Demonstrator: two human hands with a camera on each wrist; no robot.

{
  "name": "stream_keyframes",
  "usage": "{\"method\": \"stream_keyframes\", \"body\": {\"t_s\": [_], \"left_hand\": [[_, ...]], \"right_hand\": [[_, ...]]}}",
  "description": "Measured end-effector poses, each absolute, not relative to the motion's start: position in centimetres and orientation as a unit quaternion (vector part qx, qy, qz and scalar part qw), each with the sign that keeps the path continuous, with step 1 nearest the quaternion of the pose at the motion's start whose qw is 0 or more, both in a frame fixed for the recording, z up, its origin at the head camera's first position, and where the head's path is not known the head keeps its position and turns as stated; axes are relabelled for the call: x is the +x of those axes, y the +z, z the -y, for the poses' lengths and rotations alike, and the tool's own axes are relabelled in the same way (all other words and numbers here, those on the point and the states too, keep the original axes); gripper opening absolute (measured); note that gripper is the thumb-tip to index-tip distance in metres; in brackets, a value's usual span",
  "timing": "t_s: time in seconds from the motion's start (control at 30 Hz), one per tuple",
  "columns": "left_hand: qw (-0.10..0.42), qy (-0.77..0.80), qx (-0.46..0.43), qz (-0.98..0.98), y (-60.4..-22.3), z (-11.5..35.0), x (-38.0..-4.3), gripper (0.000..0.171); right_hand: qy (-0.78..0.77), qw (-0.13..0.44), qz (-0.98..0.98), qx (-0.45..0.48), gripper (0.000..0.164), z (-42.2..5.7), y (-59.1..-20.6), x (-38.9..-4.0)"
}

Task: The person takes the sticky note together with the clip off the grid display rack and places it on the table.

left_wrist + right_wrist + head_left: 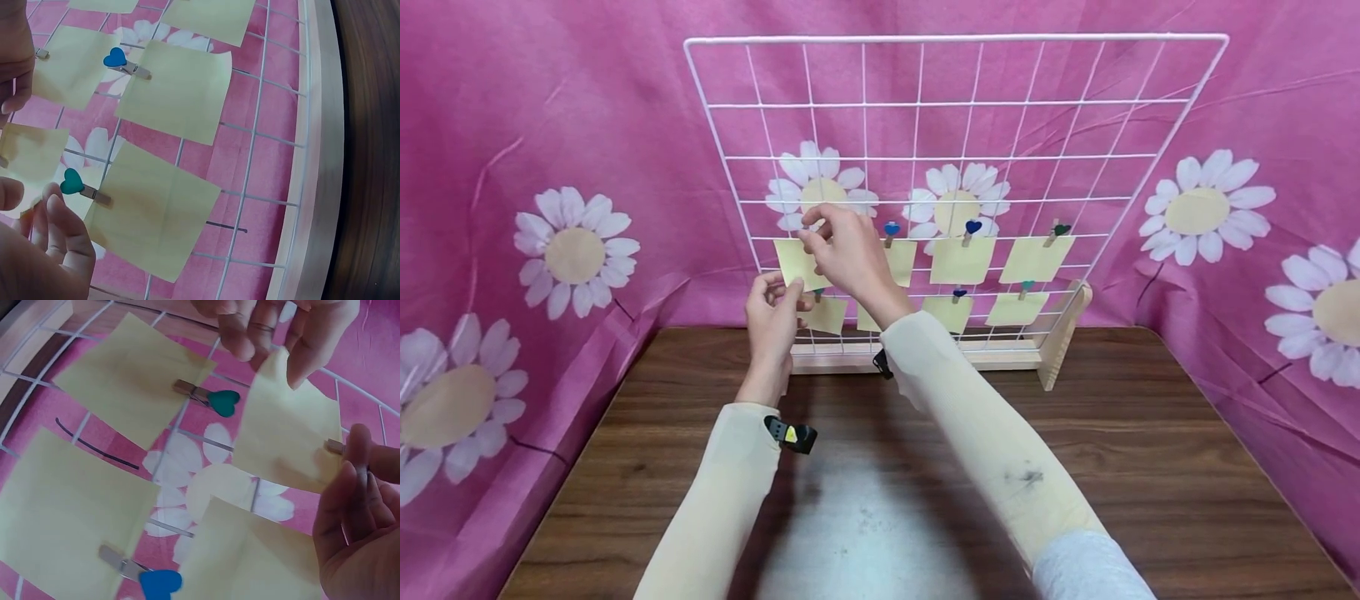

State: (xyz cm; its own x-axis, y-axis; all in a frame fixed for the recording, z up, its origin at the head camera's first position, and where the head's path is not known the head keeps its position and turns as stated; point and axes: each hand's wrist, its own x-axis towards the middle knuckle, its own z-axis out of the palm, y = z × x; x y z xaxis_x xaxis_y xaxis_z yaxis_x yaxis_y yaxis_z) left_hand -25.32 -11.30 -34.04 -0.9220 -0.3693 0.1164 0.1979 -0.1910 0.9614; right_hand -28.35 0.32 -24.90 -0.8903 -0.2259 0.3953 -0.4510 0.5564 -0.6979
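Observation:
A yellow paper note [795, 260] hangs at the left end of the upper row on a white wire grid [955, 104]. My left hand [771, 321] pinches its lower edge between thumb and fingers. At the note's top edge my right hand [853, 250] pinches a small wooden clothespin [335, 447], whose tip sits on the paper; the rest of the clothespin is hidden by the fingers. Below, another note [153, 212] is held to the wire by a clothespin with a green heart [72, 181].
Several more yellow notes [962, 262] hang in two rows, held by heart clothespins in blue [973, 227] and green. The grid stands in a wooden base [1000, 358] on a brown table [1120, 433]. Behind it hangs a pink cloth with daisies [574, 254].

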Motion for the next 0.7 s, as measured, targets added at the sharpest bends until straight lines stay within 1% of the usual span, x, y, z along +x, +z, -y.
{"method": "stream_keyframes", "body": {"t_s": [0.27, 0.7], "left_hand": [[0.188, -0.766, 0.075, 0.611, -33.81, 11.59, -25.3, 0.009], [0.189, -0.775, 0.067, 0.6, -33.98, 11.88, -25.18, 0.008]], "right_hand": [[0.421, 0.151, 0.876, 0.181, 0.015, -0.26, -25.46, -28.07], [0.394, 0.162, 0.886, 0.184, 0.013, -0.06, -25.78, -27.96]]}}
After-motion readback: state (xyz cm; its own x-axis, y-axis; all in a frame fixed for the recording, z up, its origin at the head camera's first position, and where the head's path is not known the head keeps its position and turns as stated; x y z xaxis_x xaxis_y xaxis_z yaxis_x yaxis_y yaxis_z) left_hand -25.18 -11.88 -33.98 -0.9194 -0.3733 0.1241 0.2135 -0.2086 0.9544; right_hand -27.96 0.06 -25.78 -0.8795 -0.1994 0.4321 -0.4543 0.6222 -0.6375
